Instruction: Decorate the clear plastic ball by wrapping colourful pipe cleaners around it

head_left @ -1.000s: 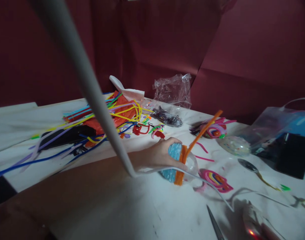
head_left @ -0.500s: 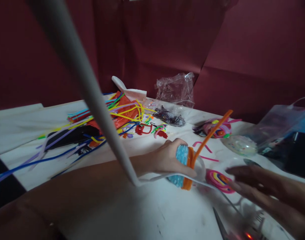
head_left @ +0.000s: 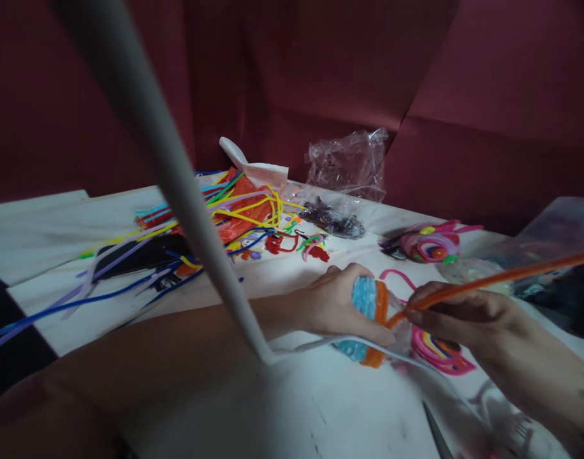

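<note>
A small round object (head_left: 363,299) is wrapped in light blue and orange pipe cleaner, with a clear part on its right side. My left hand (head_left: 342,303) is closed round its blue end. From the orange band a loose orange pipe cleaner (head_left: 502,278) stretches up to the right. My right hand (head_left: 445,315) pinches that strand close to the band, between thumb and fingers. Just beneath my right hand lies a pink, yellow and blue coiled piece (head_left: 438,350).
Many coloured pipe cleaners (head_left: 244,207) lie at the back left. Behind stand a clear plastic bag (head_left: 347,166) and a pink decorated piece (head_left: 430,242). A blade (head_left: 435,430) lies at the front. A grey pole (head_left: 201,223) crosses the view.
My right hand has moved left and up and has taken hold of the orange strand, which now slants lower to the right. The view has shifted slightly.
</note>
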`<state>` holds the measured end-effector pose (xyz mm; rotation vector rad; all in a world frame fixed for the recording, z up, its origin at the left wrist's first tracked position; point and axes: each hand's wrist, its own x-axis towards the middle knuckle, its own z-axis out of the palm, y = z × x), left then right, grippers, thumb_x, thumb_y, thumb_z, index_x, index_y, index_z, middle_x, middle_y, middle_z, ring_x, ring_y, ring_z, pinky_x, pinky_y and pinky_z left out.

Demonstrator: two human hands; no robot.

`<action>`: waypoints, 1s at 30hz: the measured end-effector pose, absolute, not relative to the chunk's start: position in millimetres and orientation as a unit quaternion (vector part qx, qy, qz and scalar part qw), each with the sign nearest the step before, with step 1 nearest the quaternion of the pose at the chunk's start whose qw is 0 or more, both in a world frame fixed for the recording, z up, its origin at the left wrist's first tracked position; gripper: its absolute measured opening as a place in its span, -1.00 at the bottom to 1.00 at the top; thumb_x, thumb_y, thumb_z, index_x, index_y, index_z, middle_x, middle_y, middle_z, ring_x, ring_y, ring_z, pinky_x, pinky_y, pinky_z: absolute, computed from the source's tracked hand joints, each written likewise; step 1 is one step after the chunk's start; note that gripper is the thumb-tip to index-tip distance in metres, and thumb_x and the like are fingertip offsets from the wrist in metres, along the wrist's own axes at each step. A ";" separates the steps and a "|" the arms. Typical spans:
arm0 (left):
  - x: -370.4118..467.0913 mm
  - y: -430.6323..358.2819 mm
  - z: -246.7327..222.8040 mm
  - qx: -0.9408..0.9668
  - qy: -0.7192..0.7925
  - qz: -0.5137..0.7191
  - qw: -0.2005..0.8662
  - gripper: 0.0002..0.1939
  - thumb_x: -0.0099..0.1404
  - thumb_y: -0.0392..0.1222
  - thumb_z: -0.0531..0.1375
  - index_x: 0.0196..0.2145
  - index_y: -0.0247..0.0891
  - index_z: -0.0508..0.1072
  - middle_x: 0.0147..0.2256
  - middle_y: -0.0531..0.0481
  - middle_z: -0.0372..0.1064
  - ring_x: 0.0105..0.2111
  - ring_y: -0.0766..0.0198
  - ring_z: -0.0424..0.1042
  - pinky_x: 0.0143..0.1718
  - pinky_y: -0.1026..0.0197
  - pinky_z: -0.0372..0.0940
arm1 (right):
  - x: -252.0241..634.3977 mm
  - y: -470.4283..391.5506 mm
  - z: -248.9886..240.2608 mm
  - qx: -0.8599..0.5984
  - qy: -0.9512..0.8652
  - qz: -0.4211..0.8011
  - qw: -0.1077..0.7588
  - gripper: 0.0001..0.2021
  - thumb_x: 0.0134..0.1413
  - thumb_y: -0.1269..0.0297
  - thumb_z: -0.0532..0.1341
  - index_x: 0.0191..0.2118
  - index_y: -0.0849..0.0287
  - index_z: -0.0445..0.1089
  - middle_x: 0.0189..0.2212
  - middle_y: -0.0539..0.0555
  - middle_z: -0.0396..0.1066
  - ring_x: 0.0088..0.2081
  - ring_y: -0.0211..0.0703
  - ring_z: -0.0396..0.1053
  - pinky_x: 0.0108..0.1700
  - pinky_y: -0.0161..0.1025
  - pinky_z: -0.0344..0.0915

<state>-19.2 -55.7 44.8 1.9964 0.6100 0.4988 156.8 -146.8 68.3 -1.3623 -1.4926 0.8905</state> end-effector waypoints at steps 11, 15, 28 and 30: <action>-19.6 -58.8 49.6 0.838 0.281 0.171 0.436 -0.24 -0.16 0.16 0.30 -0.03 -0.19 0.22 -0.12 -0.12 0.25 -0.14 0.02 0.29 -0.17 0.02 0.25 | 146.8 -135.8 72.3 -0.546 -0.580 0.385 0.466 -0.79 -0.29 0.16 0.41 -0.58 0.15 0.45 -0.57 0.09 0.35 -0.51 0.00 0.34 -0.48 -0.36 0.33; -19.3 -61.4 52.0 0.836 0.296 0.161 0.433 -0.25 -0.14 0.11 0.29 0.00 -0.16 0.21 -0.10 -0.12 0.22 -0.10 -0.01 0.25 -0.16 0.00 0.24 | 152.2 -132.2 67.2 -0.546 -0.592 0.381 0.454 -0.79 -0.25 0.13 0.39 -0.54 0.16 0.47 -0.54 0.09 0.37 -0.49 0.03 0.35 -0.47 -0.33 0.33; -19.6 -63.6 51.8 0.832 0.295 0.168 0.439 -0.40 0.02 0.04 0.19 0.02 -0.17 0.19 -0.03 -0.14 0.16 -0.01 -0.01 0.19 -0.03 -0.04 0.14 | 150.0 -127.2 72.1 -0.561 -0.615 0.369 0.414 -0.68 -0.23 0.00 0.37 -0.51 0.20 0.46 -0.52 0.11 0.38 -0.48 -0.01 0.31 -0.47 -0.34 0.28; -18.9 -63.3 51.6 0.832 0.297 0.161 0.441 -0.38 0.02 0.04 0.19 0.04 -0.15 0.17 -0.02 -0.13 0.15 0.00 -0.03 0.18 -0.02 -0.05 0.13 | 148.1 -126.2 73.8 -0.573 -0.618 0.354 0.406 -0.63 -0.26 -0.06 0.37 -0.54 0.20 0.44 -0.54 0.11 0.36 -0.49 0.00 0.31 -0.48 -0.34 0.28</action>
